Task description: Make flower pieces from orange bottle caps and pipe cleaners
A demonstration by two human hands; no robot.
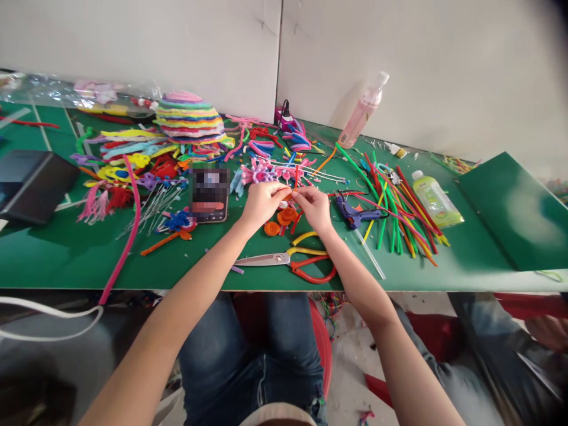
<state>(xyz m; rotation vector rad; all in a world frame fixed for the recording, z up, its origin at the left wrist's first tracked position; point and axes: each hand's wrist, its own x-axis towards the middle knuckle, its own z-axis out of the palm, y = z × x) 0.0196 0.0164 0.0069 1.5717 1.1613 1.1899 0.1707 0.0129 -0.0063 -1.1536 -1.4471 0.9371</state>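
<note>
My left hand [263, 204] and my right hand [316, 207] meet over the middle of the table, thumbs and fingertips pinched together. Between them is a short orange pipe cleaner [289, 197], largely covered by the fingers. Just below the hands lie coiled orange pipe cleaner discs [272, 228]. Pink pipe cleaner flowers [258, 171] rest right behind the fingers. Scissors [268, 259] with yellow and red handles lie under my right wrist, blades pointing left. A blue glue gun [355, 212] is to the right of my right hand.
A phone [222, 213] lies left of the hands. Bundled pipe cleaners [393, 219], a green bottle [437, 200] and a pink bottle [361, 112] stand or lie to the right. A striped rainbow pile [189, 118] sits back left. A pink cord [133, 225] crosses the front edge.
</note>
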